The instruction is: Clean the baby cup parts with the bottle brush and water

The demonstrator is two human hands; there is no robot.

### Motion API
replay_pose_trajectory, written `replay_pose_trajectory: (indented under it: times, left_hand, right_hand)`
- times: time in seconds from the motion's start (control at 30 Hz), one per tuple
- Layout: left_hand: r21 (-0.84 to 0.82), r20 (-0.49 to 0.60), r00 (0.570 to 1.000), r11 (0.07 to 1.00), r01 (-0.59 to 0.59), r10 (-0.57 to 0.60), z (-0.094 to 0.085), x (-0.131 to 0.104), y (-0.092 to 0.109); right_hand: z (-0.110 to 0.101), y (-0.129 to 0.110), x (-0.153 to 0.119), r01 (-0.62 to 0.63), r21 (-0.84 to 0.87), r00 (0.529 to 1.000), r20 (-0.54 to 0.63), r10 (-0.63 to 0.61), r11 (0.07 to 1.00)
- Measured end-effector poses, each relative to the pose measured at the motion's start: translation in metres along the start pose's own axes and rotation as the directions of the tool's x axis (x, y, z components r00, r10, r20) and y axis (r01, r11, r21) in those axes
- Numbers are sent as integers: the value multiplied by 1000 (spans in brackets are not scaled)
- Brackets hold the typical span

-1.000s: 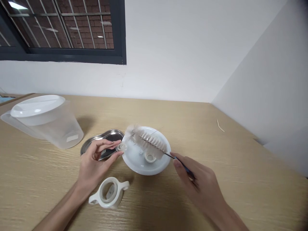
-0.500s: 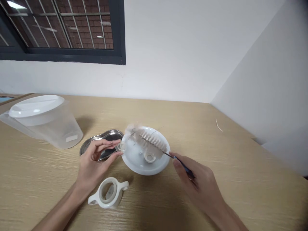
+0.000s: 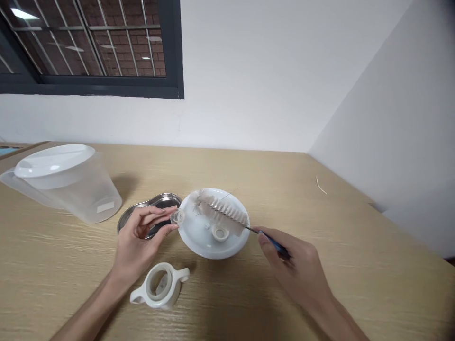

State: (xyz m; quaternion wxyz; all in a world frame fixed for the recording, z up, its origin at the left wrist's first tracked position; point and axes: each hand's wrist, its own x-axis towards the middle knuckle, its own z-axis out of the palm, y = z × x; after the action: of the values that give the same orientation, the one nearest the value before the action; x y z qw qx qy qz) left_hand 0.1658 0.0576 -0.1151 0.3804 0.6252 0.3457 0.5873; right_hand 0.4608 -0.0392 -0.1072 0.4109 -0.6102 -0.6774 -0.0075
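Observation:
Between thumb and fingers, my left hand [image 3: 142, 232] pinches a small clear ringed piece [image 3: 177, 216] at the left rim of a white bowl [image 3: 199, 246]. My right hand [image 3: 296, 265] is closed round the blue handle of a bottle brush [image 3: 227, 213], whose white bristles reach left over the bowl. A small round white ring-like part [image 3: 220, 233] lies in the bowl under the brush. Nearer to me, a white two-handled ring [image 3: 174, 289] stands on the table below my left hand.
A kidney-shaped steel tray [image 3: 165, 199] lies behind my left hand, partly hidden by it. A translucent lidded pitcher [image 3: 85, 189] stands at the left. On the right of the wooden table [image 3: 355, 265] lies a thin pale strip [image 3: 320, 185]. A wall and a barred window [image 3: 88, 42] are behind.
The brush tip has shifted slightly right and down, away from the clear piece, and now hangs over the bowl. My left hand has kept its pinch on the piece.

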Motion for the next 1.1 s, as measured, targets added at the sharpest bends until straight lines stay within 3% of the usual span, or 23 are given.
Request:
replay_pose_trajectory:
  times: [0.33, 0.83, 1.1]
  left_hand:
    - [1, 12, 1000, 1000, 15, -15, -1, 2, -1]
    - [-13, 36, 999, 1000, 5, -5, -1, 1, -2]
    - [-16, 77, 997, 1000, 27, -26, 1, 0, -1]
  right_hand:
    - [0, 3, -1, 47, 20, 998, 47, -47, 999]
    - [-3, 8, 0, 15, -33, 996, -88, -17, 999]
    - [2, -1, -3, 38, 55, 999, -13, -37, 998]
